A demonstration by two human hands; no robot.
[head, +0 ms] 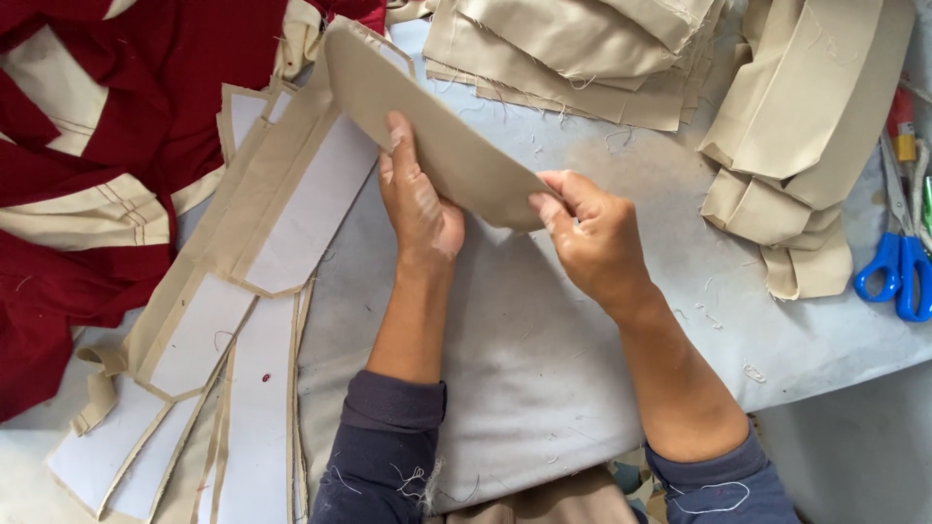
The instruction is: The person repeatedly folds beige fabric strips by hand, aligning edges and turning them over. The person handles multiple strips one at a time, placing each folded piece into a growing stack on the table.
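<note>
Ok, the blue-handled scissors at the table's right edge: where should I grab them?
Take the scissors by the blue handle loops, coming from the near side. The loops point toward you and lie free; the blades run away under clutter.

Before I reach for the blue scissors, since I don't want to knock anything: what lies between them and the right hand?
In the head view, a folded beige fabric bundle lies between right hand and blue scissors, on the grey table.

Bare grey desk (pixel 544 388) lies open at lower centre; fabric stacks (pixel 582 58) crowd the top, strips (pixel 243 320) the left, scissors (pixel 898 272) the right edge.
</note>
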